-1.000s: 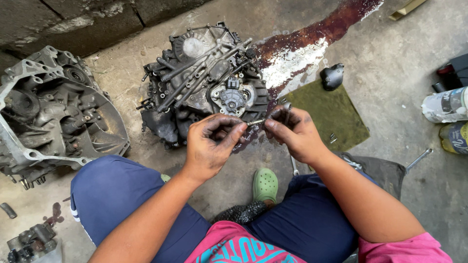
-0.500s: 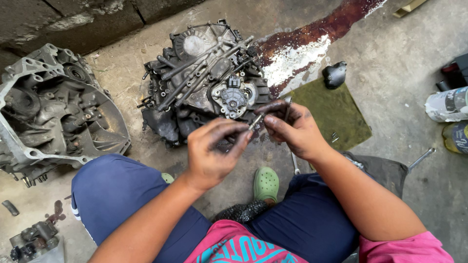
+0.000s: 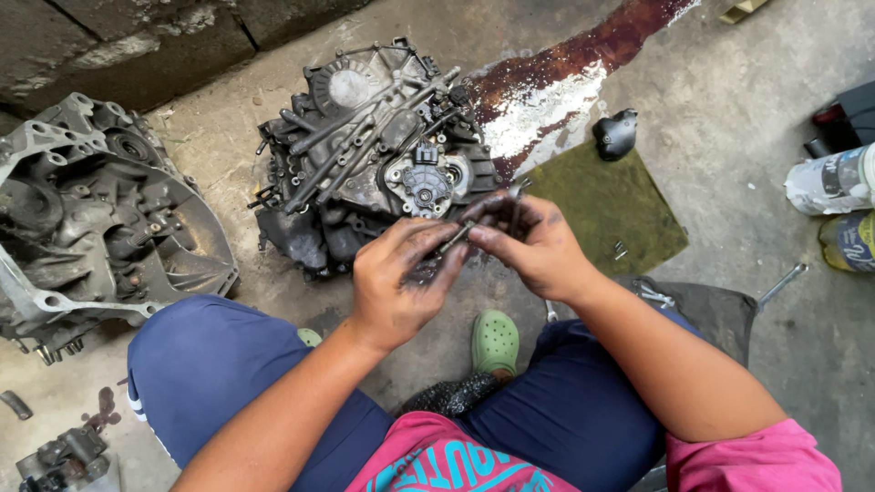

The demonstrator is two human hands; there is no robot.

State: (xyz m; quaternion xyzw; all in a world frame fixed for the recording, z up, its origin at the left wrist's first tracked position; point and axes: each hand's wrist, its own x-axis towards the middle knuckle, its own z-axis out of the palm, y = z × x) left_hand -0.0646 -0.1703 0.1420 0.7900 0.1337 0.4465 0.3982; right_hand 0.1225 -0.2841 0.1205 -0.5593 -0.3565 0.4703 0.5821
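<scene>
So we're sitting on the concrete floor (image 3: 729, 82) with two greasy hands up in front of us, and both are on the same thing: a long dark bolt (image 3: 453, 240) held above our knees, right in front of the gearbox. Our left hand (image 3: 401, 282) is curled shut around the lower end of it, and our right hand (image 3: 533, 241) pinches the upper end with fingertips closed, plus there's a second slim metal piece (image 3: 516, 208) sticking up out of that hand, can't tell exactly what it is. Container-wise, two bottles lie on their sides at the right edge, a white one (image 3: 834, 180) and a yellowish one (image 3: 848, 240) just below it; what's inside isn't visible. Two big castings: the black oily gearbox (image 3: 365, 146) straight ahead with rods lying across the top, and a grey bellhousing half (image 3: 91, 219) well off to the left. One green mat (image 3: 606, 205) right of the gearbox, with a couple of small bolts (image 3: 619, 248) on it and one black cap (image 3: 616, 133) at its far corner. One green clog (image 3: 494, 343) between our legs. One dark red oil spill (image 3: 565, 68) beyond the mat.
</scene>
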